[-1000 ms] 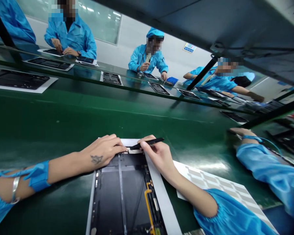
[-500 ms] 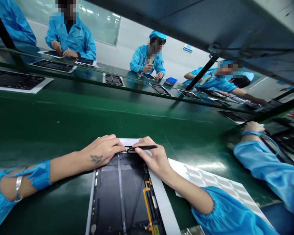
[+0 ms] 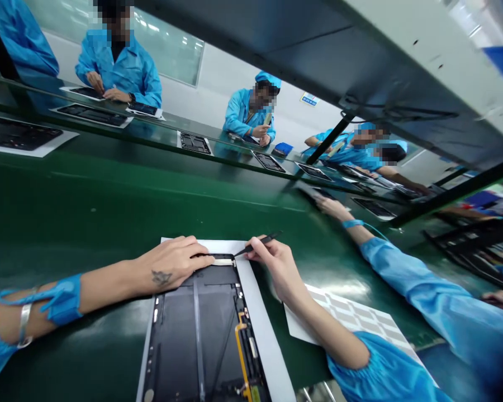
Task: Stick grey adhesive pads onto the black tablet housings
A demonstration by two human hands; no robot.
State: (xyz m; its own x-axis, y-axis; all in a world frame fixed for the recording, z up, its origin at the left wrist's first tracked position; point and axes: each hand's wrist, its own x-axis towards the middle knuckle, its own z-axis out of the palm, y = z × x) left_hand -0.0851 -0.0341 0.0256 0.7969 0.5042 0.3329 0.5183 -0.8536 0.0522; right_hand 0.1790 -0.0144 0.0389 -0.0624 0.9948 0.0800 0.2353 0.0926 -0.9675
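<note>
A dark tablet-like device housing (image 3: 218,324) lies on a white sheet (image 3: 262,318) in front of me, with a pale lengthwise strip and an orange flex cable (image 3: 242,352) inside. My left hand (image 3: 178,261) rests palm down over its far left corner, fingers stretched out. Its index fingertip touches the left end of a short white strip (image 3: 223,262) along the far edge. My right hand (image 3: 274,265) pinches slim black tweezers (image 3: 257,242), their tip pointing left at the housing's far right corner. Whatever lies under my left palm is hidden.
To the right lies a white card with grey patches (image 3: 360,318). A co-worker's sleeve (image 3: 406,273) and arm reach across the green bench (image 3: 121,201) there. Several housings on white sheets, including one housing (image 3: 195,143), line the far side, with co-workers seated behind. A shelf (image 3: 318,61) hangs overhead.
The tweezers have moved off the white strip towards the housing's far right corner. My left hand has stayed in place. The co-worker's arm on the right has reached further forward with a dark flat piece.
</note>
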